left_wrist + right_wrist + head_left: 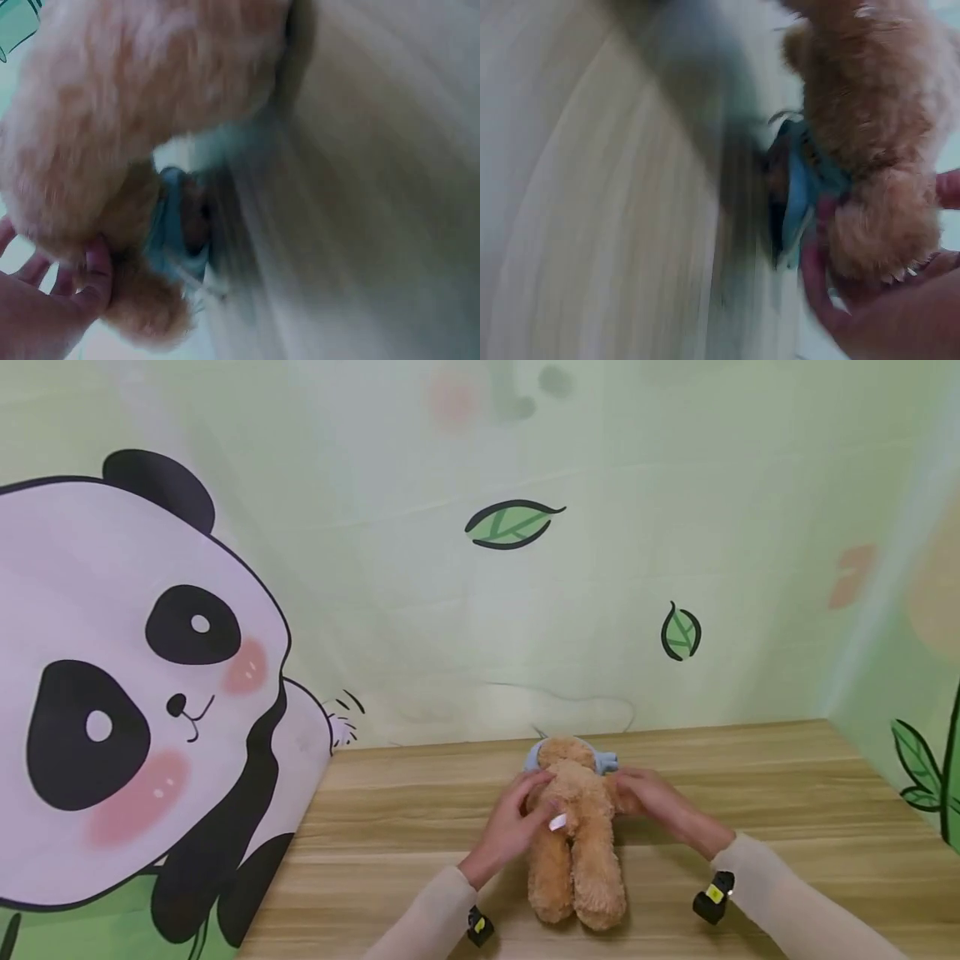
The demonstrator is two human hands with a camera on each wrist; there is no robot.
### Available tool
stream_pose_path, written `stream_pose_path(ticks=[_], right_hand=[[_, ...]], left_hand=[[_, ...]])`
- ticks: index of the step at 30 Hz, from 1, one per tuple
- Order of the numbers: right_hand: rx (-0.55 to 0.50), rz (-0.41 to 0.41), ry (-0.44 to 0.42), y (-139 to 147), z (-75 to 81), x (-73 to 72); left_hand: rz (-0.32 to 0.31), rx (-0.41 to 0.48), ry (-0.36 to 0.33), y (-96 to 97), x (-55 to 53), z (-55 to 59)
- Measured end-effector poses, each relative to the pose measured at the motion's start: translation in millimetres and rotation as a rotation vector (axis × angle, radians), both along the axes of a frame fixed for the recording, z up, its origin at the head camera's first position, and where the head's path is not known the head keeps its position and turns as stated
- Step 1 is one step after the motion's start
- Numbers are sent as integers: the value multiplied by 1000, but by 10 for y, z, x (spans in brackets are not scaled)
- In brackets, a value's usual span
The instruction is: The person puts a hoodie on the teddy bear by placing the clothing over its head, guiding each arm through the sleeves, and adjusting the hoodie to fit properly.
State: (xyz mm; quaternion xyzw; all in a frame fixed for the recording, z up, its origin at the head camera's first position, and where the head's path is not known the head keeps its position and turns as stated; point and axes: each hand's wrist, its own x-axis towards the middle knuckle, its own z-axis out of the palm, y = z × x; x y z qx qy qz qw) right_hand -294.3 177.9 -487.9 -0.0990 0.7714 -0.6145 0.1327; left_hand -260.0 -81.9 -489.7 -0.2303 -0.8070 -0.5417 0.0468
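Brown plush toy [597, 868]: on or just above bench [390, 835], approx. ctr, legs toward person, head end toward backdrop [390, 568]; exact bench contact can't be confirmed. Blue fabric [606, 762]: at toy's head end. L hand [516, 827]: fingers curled round upper limb, L side of toy. R hand [656, 802]: fingers gripping opp. upper limb. Sleeves [431, 914]: lt.-colored, both arms. Wrist cams [711, 897]: blk w/ yellow patch, at cuffs. Backdrop: green, w/ lg. panda print [120, 560] at L.
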Motion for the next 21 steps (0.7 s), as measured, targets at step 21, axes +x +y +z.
stream_pose_path(ticks=[21], right_hand=[[504, 36, 431, -223, 382, -412]], left_hand=[[-122, -605, -3, 31, -1010, 592]])
